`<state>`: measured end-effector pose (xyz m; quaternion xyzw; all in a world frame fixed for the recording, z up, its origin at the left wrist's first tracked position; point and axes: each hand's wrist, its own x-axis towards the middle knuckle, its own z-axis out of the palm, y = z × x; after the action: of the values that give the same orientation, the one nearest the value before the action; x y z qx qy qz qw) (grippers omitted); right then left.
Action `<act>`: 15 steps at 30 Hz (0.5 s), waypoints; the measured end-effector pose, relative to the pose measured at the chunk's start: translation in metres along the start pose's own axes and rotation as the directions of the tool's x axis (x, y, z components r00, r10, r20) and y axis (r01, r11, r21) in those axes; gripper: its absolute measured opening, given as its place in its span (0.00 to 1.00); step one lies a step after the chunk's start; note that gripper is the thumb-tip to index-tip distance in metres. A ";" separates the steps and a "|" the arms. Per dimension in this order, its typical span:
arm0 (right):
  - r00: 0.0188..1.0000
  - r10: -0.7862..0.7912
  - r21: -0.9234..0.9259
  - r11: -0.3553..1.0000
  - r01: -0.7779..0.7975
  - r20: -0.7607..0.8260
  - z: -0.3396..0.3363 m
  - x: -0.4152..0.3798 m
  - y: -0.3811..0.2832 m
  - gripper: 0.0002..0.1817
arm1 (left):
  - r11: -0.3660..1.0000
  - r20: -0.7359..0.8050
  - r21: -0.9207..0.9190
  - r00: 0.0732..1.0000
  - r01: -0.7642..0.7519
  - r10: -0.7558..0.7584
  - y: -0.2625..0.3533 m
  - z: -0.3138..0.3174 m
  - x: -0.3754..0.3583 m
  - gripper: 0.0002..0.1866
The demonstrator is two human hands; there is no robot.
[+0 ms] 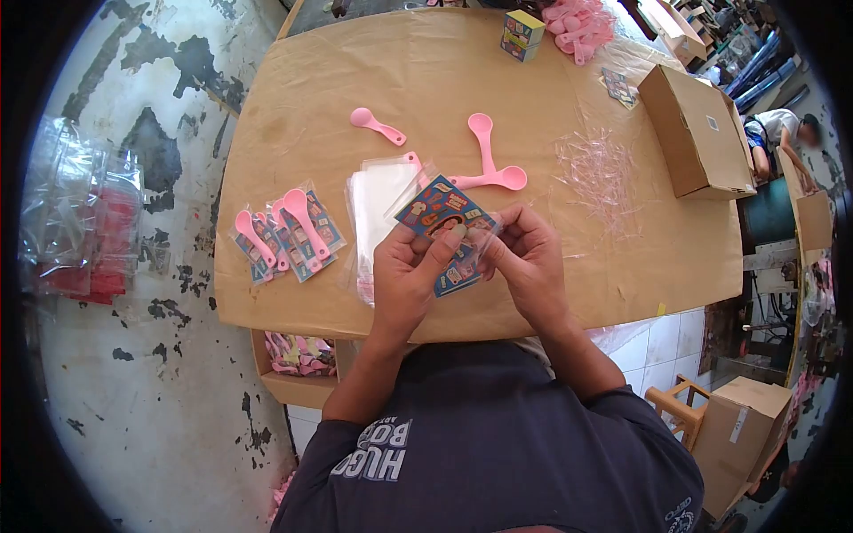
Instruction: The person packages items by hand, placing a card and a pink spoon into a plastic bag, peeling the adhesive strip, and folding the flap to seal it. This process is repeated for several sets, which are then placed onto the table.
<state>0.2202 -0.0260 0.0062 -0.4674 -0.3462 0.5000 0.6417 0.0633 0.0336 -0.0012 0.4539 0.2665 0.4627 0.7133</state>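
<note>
My left hand (409,271) grips a blue printed card (437,206) in a clear plastic sleeve, thumb on its face. At the card's right edge, my right hand (531,258) pinches the clear sleeve; the exact hold is partly hidden by the fingers. Beneath the hands lies a stack of clear plastic sleeves (369,204). Just beyond them are loose pink measuring spoons (484,147), and one more pink spoon (378,126) lies farther left. To the left, several pink spoons (306,222) rest on sleeved blue cards (330,233).
A tangle of clear plastic strips (600,178) and a cardboard box (693,133) are on the right. A small yellow-green box (522,37) and bagged pink spoons (579,27) sit at the back. A person (782,133) bends over at far right.
</note>
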 end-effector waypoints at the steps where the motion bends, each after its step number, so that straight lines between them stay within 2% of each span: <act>1: 1.000 -0.002 0.000 1.000 0.002 0.001 0.001 0.000 0.003 0.08 | 1.000 0.000 0.000 1.000 -0.002 0.002 0.000 -0.002 -0.002 0.16; 4: 0.999 -0.037 -0.010 0.999 0.037 0.011 0.004 0.001 0.011 0.11 | 0.997 0.038 0.049 0.997 0.067 -0.069 0.002 -0.002 -0.006 0.21; 6: 0.999 -0.045 0.022 0.999 0.046 -0.016 0.012 0.001 0.012 0.14 | 0.999 0.022 0.039 0.999 0.036 -0.036 0.003 0.008 -0.008 0.28; 7: 0.999 -0.046 0.022 0.999 0.046 -0.014 0.011 0.000 0.014 0.14 | 0.999 0.020 0.039 0.999 0.034 -0.035 0.002 0.009 -0.009 0.28; 9: 0.998 0.025 0.029 0.999 -0.026 0.062 0.007 -0.001 0.018 0.16 | 0.992 0.074 0.095 0.994 -0.082 0.075 -0.001 0.010 -0.007 0.35; 10: 0.998 0.026 0.029 0.999 -0.027 0.061 0.007 -0.003 0.018 0.16 | 0.992 0.074 0.095 0.995 -0.081 0.074 0.000 0.010 -0.006 0.35; 12: 0.996 0.053 0.062 0.996 -0.057 0.067 0.009 -0.006 0.020 0.15 | 0.989 0.060 -0.106 0.993 -0.098 0.105 0.004 0.011 -0.005 0.36; 13: 0.996 0.053 0.062 0.996 -0.057 0.069 0.009 -0.008 0.020 0.15 | 0.989 0.059 -0.105 0.993 -0.100 0.107 0.006 0.009 -0.003 0.36; 15: 0.996 0.076 0.037 0.996 -0.077 0.048 0.010 -0.011 0.018 0.12 | 0.950 0.043 -0.300 0.993 -0.093 0.111 0.011 0.007 0.001 0.35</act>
<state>0.2023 -0.0332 -0.0076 -0.4562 -0.3332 0.5414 0.6227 0.0645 0.0332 0.0120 0.3683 0.1489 0.5200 0.7562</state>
